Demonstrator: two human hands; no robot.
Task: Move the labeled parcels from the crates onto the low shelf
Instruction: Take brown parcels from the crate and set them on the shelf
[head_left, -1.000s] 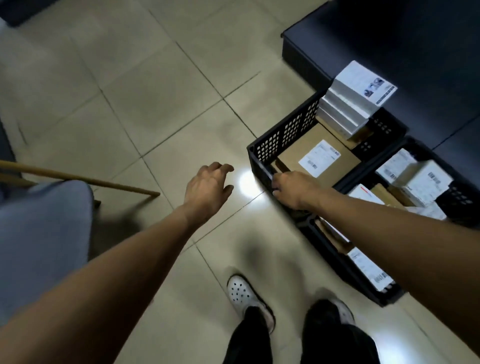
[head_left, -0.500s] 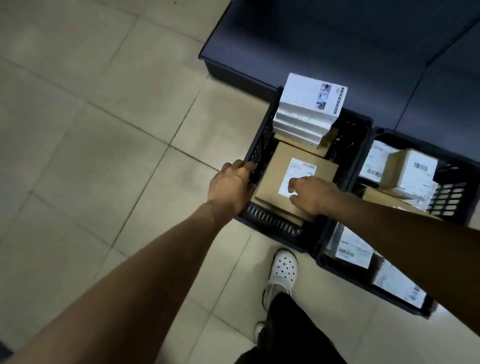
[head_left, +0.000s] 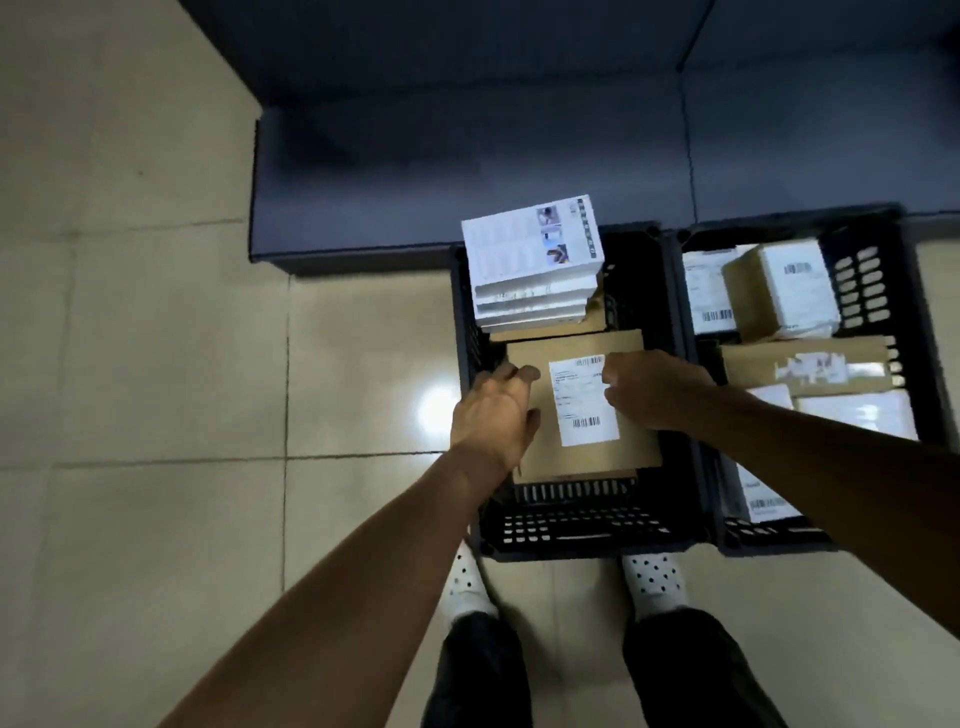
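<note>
A flat brown parcel (head_left: 582, 447) with a white barcode label lies on top in the left black crate (head_left: 571, 527). My left hand (head_left: 493, 415) grips its left edge, fingers curled round the side. At the parcel's right edge, my right hand (head_left: 649, 389) holds on with curled fingers that partly cover the label. Behind the parcel, a stack of white boxes (head_left: 535, 270) stands in the same crate. The low dark blue shelf (head_left: 467, 156) runs just beyond both crates.
The right black crate (head_left: 769, 535) holds a small brown box with a white label (head_left: 779, 291), a long flat brown parcel (head_left: 810, 364) and white labelled parcels. Tiled floor (head_left: 156, 364) spreads to the left. My feet in white shoes (head_left: 654, 582) stand against the crates.
The view has swung to face the crates squarely. My left hand moved from the crate's rim onto the brown parcel's left edge. My right hand shifted to its right edge.
</note>
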